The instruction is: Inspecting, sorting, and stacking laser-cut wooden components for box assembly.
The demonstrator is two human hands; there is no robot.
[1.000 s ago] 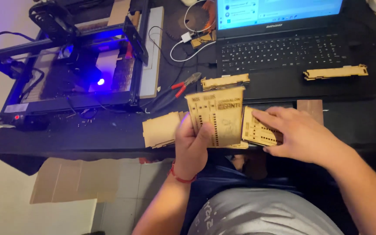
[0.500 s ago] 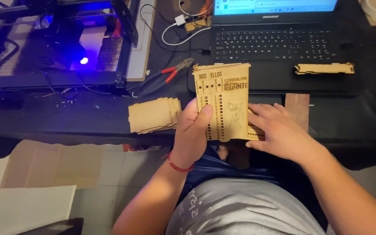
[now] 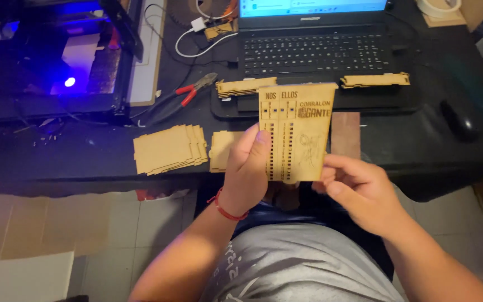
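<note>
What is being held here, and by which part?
An engraved wooden panel, held upright: the left hand grips its lower left edge, the right hand pinches its lower right corner.

Open laptop (image 3: 317, 53), red-handled pliers (image 3: 188, 96), black mouse (image 3: 460, 120), glowing laser engraver (image 3: 68, 61)

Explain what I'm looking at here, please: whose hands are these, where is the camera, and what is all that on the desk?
The camera sits on a person's head and looks down, so both hands are their own. The left hand and right hand hold up an engraved wooden panel, thumbs on its front. Below it is a black desk. On it lie a fanned stack of plain wooden panels, another panel beside it, red-handled pliers and a mouse. A laptop stands behind, with two narrow wooden strips along its front edge. At far left a frame machine with a blue light looks like a laser cutter.
</note>
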